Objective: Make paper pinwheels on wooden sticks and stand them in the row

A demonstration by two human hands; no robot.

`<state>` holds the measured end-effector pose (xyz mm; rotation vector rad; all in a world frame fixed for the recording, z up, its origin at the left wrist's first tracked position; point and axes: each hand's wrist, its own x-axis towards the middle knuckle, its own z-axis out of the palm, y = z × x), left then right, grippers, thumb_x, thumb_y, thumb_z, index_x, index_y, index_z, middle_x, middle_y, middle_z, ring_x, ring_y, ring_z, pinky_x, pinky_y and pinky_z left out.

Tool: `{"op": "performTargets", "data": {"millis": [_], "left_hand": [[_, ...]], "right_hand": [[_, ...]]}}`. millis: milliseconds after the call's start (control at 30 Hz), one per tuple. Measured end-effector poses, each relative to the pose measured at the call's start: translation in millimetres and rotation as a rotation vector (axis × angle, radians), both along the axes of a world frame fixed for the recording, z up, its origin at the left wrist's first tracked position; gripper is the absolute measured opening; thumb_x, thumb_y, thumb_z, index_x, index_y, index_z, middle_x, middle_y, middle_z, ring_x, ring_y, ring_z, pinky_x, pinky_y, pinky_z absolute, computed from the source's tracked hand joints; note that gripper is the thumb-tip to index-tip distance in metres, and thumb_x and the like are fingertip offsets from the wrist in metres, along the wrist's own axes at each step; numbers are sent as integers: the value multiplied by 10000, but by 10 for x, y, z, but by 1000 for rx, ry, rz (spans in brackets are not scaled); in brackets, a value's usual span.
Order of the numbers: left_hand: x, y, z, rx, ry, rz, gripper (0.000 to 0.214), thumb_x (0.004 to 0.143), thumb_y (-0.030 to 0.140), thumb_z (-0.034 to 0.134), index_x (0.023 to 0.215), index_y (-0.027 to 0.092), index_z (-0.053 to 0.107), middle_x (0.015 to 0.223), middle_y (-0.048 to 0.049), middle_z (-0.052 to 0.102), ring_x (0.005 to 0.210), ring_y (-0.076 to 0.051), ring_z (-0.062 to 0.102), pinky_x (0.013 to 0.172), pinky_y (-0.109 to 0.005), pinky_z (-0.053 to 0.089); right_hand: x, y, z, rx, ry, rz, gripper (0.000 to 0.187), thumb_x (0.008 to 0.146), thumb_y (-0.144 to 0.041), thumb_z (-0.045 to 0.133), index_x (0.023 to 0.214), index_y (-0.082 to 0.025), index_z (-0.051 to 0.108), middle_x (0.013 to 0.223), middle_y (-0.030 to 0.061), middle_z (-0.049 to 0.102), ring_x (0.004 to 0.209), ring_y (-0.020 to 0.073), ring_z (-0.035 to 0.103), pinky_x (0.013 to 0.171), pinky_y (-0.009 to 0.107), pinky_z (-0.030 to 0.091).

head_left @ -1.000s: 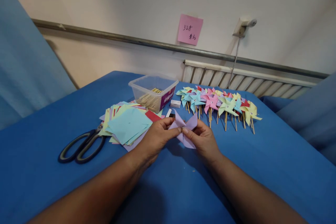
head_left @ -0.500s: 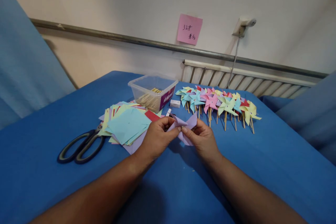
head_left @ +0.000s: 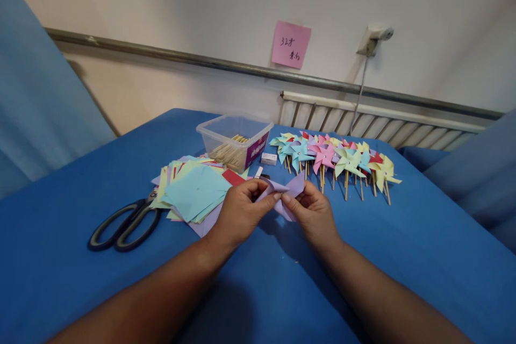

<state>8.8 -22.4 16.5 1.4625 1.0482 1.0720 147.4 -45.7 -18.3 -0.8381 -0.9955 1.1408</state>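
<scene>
A purple paper pinwheel (head_left: 296, 185), its corners folded toward the middle, is held above the table between both hands. My left hand (head_left: 245, 209) pinches its left side, thumb at the centre. From the right, my right hand (head_left: 312, 212) grips it the same way, both thumb tips meeting at the middle. Whatever lies under the thumbs is hidden. Just left of my left hand is a pile of coloured paper sheets (head_left: 197, 191), light blue on top. Behind my hands lie a small white box (head_left: 269, 158) and a partly covered small white and dark item (head_left: 260, 173).
Scissors (head_left: 124, 226) with dark handles lie left of the paper, blades under it. A clear plastic tub (head_left: 209, 130) holds thin wooden sticks (head_left: 228, 155). Finished pinwheels (head_left: 323, 157) on sticks lie grouped at the back right. A blue cloth (head_left: 274, 301) covers the table.
The purple pinwheel has tilted slightly and my right hand has shifted a touch to the right. Both hands keep their pinch; the rest is unchanged.
</scene>
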Motion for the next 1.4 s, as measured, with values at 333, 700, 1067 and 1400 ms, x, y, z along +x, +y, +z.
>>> {"op": "performTargets", "data": {"millis": [333,700,1067,1400], "left_hand": [[18,-49,13,21,45,63,163,691,316,693,742,162,703,685,-6,673,643,-137,579,593,-233,442],[27,-50,7,19,41,83,175,686,337,694,721,167,709,647,0,664,619,-135,565,580,-230,436],[36,-44,-29,7,46,82,131,692,274,661,735,154,693,677,-7,665,630,-135,570,600,-229,428],[76,-42,-44,-73,-132,61,188,634,271,732,777,161,676,754,-18,699,702,-157,626,668,-254,479]], "right_hand": [[-20,15,-60,3,-38,-61,205,713,-309,737,865,-214,638,746,-15,661,677,127,579,637,252,453],[-35,8,-74,-12,-64,-80,229,725,-330,727,893,-215,623,739,-9,646,669,134,574,606,251,444],[-44,-29,-97,6,-124,-126,227,745,-325,707,927,-216,627,695,-5,625,697,158,596,634,274,466],[-43,-23,-87,-19,-47,-106,224,723,-329,726,894,-210,644,756,3,666,708,152,598,642,270,470]]}}
